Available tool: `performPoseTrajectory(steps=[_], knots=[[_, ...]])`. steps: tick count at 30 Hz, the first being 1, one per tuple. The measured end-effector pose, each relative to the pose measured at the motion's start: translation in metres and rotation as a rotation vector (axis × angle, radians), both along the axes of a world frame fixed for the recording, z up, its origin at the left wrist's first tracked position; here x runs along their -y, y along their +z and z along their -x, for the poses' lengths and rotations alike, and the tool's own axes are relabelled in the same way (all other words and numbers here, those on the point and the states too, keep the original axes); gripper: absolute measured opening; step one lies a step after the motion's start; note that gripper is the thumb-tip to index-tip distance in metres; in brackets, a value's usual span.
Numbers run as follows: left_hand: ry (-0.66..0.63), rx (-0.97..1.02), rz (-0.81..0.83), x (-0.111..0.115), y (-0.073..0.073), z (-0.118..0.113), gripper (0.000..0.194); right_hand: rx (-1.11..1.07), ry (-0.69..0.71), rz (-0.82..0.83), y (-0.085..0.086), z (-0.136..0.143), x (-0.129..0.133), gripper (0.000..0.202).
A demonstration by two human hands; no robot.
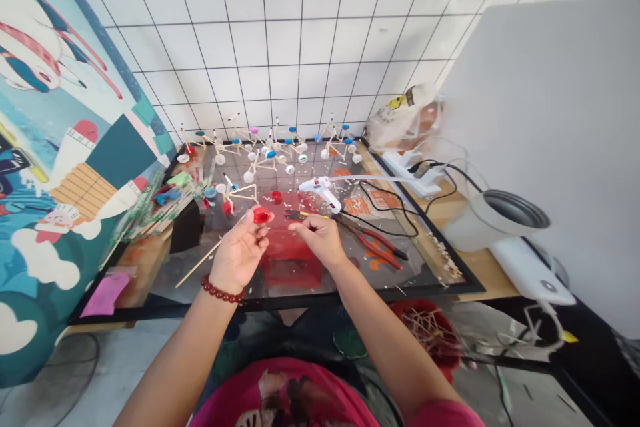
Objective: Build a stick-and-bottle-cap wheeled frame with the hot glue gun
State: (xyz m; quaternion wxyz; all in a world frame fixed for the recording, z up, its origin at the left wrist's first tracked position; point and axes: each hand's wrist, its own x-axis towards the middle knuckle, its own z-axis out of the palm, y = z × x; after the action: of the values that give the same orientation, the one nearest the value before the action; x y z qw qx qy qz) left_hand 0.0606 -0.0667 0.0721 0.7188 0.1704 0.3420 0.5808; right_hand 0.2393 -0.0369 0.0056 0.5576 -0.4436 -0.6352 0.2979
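My left hand [241, 247], with a beaded bracelet at the wrist, pinches a red bottle cap [261, 215] and tips its hollow side up. To its right, my right hand [320, 237] is closed in a pinch; whatever lies between its fingertips is too small to make out. A second red cap [277, 197] rests on the table just beyond. Left of it stands a small stick frame [245, 195] with caps for wheels. A white glue gun [324, 193] lies past my right hand, and red-handled pliers [377, 247] lie beside that hand.
Several stick-and-cap models [270, 153] stand along the tiled wall. Bundled sticks [163, 210] lie at left, with a single stick [199, 263] nearer me. At right are a power strip [413, 173], black cable and a grey-white pot [480, 220]. A red bin [430, 333] holds sticks below the edge.
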Motion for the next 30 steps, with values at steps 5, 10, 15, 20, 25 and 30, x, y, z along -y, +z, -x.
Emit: performPoseTrajectory(steps=[5,10,15,20,25,30], knots=[[-0.038,-0.041,-0.022,0.007,-0.009,-0.01,0.032,-0.021,0.307,-0.02,-0.004,0.008,0.002,0.061],[-0.248,-0.201,-0.069,0.001,-0.009,-0.016,0.036,0.014,0.359,0.133,-0.004,0.016,0.01,0.027],[-0.086,-0.382,-0.331,-0.005,0.032,0.036,0.041,-0.18,-0.134,0.199,0.014,-0.037,0.022,0.028],[0.224,-0.473,-0.517,0.006,0.056,0.096,0.026,0.195,-0.025,0.133,0.027,-0.112,0.044,0.037],[0.215,-0.476,-0.481,0.01,0.041,0.092,0.032,0.434,0.094,0.231,0.045,-0.133,0.057,0.047],[-0.17,-0.273,-0.25,0.0,0.012,0.039,0.038,0.422,0.136,0.157,0.058,-0.112,0.056,0.074]])
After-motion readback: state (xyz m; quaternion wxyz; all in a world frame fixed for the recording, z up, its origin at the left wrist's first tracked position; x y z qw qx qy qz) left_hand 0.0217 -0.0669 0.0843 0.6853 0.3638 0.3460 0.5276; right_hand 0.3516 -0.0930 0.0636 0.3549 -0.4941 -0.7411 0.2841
